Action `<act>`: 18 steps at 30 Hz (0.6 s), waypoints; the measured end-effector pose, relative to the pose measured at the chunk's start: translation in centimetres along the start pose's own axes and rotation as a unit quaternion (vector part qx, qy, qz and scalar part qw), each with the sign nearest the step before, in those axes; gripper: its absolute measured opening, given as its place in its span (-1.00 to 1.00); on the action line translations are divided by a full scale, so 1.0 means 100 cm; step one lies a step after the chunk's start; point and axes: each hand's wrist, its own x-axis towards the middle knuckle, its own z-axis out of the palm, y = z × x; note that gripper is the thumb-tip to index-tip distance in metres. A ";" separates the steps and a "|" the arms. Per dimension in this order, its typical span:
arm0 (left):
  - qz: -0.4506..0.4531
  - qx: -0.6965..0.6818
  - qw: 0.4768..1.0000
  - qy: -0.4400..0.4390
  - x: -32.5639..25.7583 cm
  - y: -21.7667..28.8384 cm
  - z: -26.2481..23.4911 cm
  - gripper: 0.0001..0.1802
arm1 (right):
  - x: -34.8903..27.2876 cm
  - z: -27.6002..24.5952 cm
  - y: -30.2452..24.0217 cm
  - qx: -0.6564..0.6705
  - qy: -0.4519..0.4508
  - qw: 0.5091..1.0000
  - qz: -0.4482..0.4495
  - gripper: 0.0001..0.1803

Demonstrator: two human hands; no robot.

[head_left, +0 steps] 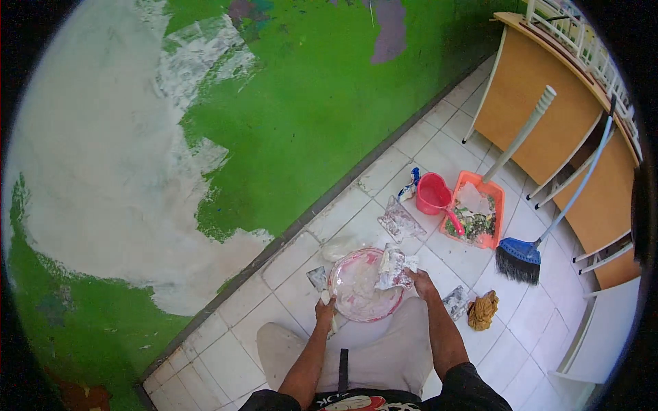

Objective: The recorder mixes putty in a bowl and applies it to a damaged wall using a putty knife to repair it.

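Observation:
A round pink-rimmed basin (336, 301) smeared with white paste stands on the floor between my bent legs. My left hand (325, 314) is closed at its left side around a putty knife (317, 277), whose pale handle runs through the fingers and whose greyish blade points away from me. On the basin's right, my right hand (423, 282) grips a flat piece coated in white paste (393, 268), held over the basin's right part; its exact kind is hidden by the coating. A crumpled clear plastic bag (343, 248) lies just beyond the rim.
Beyond the basin are a smeared plastic wrapper (399, 220), a red dipper (432, 194) and an orange dustpan (500, 212) with debris. To the right lie a brown cloth (483, 310) and a blue broom (519, 259); desks (538, 89) stand behind. A partly whitened green wall (288, 137) rises at left.

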 end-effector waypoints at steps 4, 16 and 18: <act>0.034 -0.022 0.999 0.002 0.010 -0.005 0.011 -0.63 | 0.012 0.003 -0.004 -0.005 -0.028 1.000 0.013 -0.51; 0.106 -0.176 0.977 0.054 0.005 -0.026 -0.026 -0.67 | 0.003 0.041 0.015 0.031 -0.040 0.998 0.047 -0.67; 0.114 -0.130 0.980 0.099 0.015 -0.024 -0.056 -0.68 | 0.007 0.067 0.026 0.015 -0.049 0.997 0.055 -0.67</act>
